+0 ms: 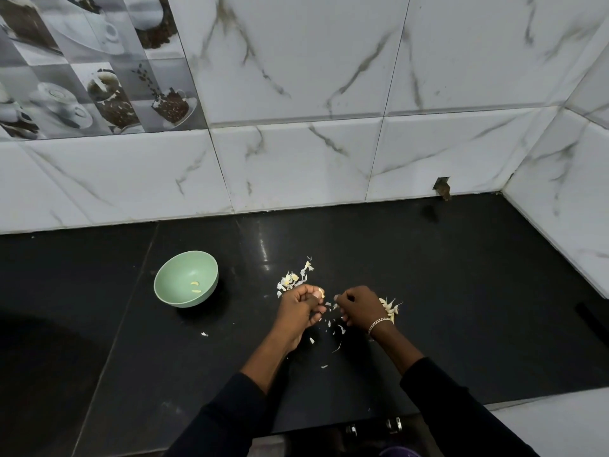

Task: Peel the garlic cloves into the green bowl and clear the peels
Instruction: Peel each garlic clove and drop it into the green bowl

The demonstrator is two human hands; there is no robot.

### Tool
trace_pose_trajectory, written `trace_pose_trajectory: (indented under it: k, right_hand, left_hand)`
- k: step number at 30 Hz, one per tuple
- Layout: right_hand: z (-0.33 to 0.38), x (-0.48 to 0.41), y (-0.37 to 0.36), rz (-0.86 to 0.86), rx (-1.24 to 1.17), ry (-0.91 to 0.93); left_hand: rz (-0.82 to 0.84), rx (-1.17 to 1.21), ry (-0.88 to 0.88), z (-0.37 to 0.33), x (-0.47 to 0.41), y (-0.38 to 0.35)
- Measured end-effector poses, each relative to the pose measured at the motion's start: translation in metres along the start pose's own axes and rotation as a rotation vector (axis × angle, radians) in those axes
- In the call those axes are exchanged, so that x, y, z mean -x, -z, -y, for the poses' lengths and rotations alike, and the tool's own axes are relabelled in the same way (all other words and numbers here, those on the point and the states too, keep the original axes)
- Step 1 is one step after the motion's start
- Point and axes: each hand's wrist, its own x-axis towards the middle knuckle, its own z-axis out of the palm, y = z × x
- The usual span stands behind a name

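The left hand (301,306) has its fingers curled tight round a garlic clove (321,292). Just at its three o'clock, the right hand (359,305) has its fingers bent narrow; whether they pinch skin, I cannot tell. The green bowl (174,282) sits on the black desk (461,291) at nine o'clock, two peeled cloves (195,286) inside. Peels (295,278) lie at eleven, unpeeled cloves (390,306) beside the right wrist.
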Motion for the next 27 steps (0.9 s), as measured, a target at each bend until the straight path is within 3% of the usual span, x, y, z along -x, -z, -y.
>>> trace_pose_trajectory:
  k: [9,15,23,27]
  right_hand:
    - [0.003,0.004,0.003,0.003,-0.101,0.048]
    - [0.008,0.006,0.004,-0.115,0.02,0.096]
    - [0.016,0.007,0.003,0.115,-0.31,0.002]
    - [0.019,0.011,0.004,0.135,-0.322,-0.011]
  left_hand:
    - [-0.025,-0.085,-0.071,0.006,-0.001,0.001]
    - [-0.034,-0.104,-0.079,0.01,-0.003,0.0]
    - [-0.026,-0.08,-0.074,0.011,-0.003,-0.002]
    - [-0.014,-0.092,-0.102,0.011,-0.003,-0.002]
